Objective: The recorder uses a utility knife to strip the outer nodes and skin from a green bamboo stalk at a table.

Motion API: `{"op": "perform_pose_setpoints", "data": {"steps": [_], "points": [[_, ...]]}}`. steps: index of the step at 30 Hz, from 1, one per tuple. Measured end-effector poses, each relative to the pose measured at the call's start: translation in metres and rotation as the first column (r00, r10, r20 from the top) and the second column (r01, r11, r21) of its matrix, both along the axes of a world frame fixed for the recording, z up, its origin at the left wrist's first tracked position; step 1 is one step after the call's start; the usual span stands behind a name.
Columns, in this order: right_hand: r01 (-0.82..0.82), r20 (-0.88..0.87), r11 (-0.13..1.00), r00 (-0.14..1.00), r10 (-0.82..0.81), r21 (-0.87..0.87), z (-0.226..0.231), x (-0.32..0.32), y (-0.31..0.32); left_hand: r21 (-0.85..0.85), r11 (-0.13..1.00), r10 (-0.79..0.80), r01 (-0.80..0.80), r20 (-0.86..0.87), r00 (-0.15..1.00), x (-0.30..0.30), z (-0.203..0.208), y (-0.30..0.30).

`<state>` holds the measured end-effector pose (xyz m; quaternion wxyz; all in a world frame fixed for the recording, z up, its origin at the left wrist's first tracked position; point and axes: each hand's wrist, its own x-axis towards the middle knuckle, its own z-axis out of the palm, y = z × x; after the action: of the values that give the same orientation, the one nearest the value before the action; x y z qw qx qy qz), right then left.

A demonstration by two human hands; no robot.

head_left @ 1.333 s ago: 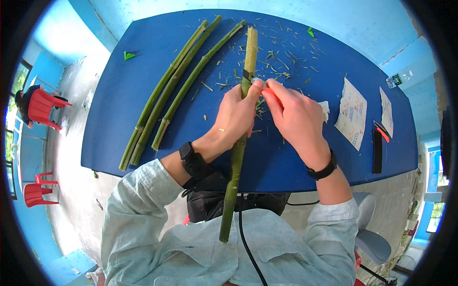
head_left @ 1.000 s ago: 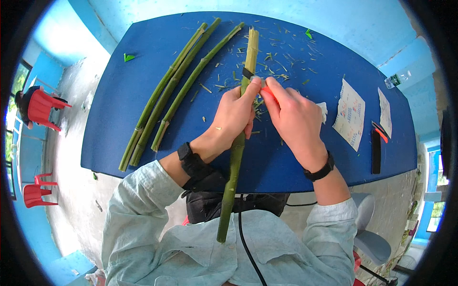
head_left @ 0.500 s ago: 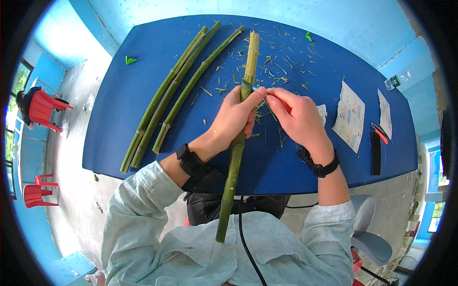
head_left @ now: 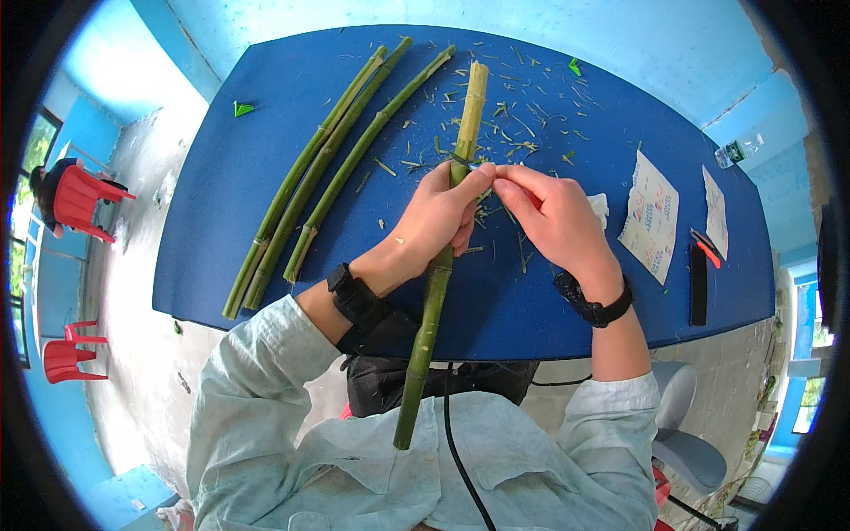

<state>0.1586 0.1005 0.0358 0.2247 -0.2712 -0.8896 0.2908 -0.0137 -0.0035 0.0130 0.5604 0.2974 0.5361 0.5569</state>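
Note:
A green jointed cane stalk (head_left: 428,319) slants from the middle of the table down to my shirt front. Its far end is stripped to pale yellow-green, while the near length keeps its green skin. My left hand (head_left: 440,208) is closed around the stalk just below the stripped part, its thumb pointing to the right. A small thin blade (head_left: 461,160) lies across the stalk at the border of the peeled section. My right hand (head_left: 551,208) pinches the blade's right end; the fingers mostly hide its handle. The left thumb touches the blade near the pinch.
Three more cane stalks (head_left: 323,168) lie on the blue table (head_left: 204,203) at left. Green shavings (head_left: 522,133) are scattered beyond my hands. To the right are printed paper sheets (head_left: 651,217), an orange-handled tool (head_left: 708,250), a black strip (head_left: 699,285) and a plastic bottle (head_left: 737,150).
The blade has shifted slightly along the stalk, and the stalk's near end has swung a little to the left. Both hands keep their hold in nearly the same place.

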Motion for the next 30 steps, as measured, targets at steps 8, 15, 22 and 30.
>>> {"op": "perform_pose_setpoints", "data": {"steps": [8, 15, 22, 30], "points": [[0.048, 0.003, 0.981, 0.999, -0.05, 0.187, -0.001, -0.003, -0.009, -0.001, 1.0, -0.024, 0.024, -0.043, 0.999, -0.004, -0.005, 0.001], [0.081, -0.005, 0.94, 0.996, -0.084, 0.33, -0.006, -0.007, -0.012, 0.016, 0.999, 0.034, -0.033, -0.068, 0.997, 0.0, -0.003, 0.0], [0.148, -0.01, 0.917, 0.988, -0.155, 0.37, -0.007, -0.011, -0.011, -0.031, 0.998, 0.055, -0.059, -0.107, 0.993, 0.003, 0.003, 0.0], [0.143, -0.137, 0.949, 0.985, -0.108, 0.281, -0.009, -0.009, -0.005, 0.006, 0.995, 0.101, -0.101, -0.078, 0.992, 0.004, 0.0, 0.0]]}}
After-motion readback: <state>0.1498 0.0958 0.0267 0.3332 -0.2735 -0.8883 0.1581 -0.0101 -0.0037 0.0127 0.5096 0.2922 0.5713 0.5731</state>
